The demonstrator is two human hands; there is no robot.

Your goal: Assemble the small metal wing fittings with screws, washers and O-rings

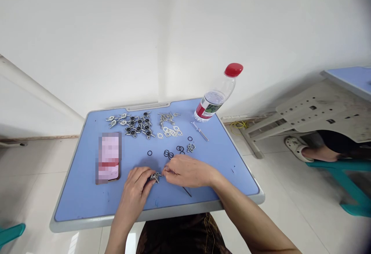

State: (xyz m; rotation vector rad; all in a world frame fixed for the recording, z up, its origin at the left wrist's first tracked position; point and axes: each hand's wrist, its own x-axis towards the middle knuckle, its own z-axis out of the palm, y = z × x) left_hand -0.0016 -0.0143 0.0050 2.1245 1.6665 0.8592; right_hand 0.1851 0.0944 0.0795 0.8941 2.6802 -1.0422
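Observation:
A small metal part with a black centre [155,177] is pinched in my left hand [136,187], low over the front of the blue table [87,203]. My right hand [188,171] is closed just right of that part, its fingertips at the part's edge; what they grip is too small to name. A thin dark rod [187,191] shows below my right hand. Black rings [168,154] lie beyond my right hand, one partly hidden by it. Small shiny metal pieces [191,148] sit in a cluster beside the rings, and a single ring [150,153] lies further left.
Several metal parts with black discs [139,124] cover the back left. Flat oval plates [172,131] and metal pins [167,119] lie at the back middle. A screwdriver-like tool [199,131], a water bottle [213,103] and a phone [109,157] are on the table. A person's foot [298,149] shows at right.

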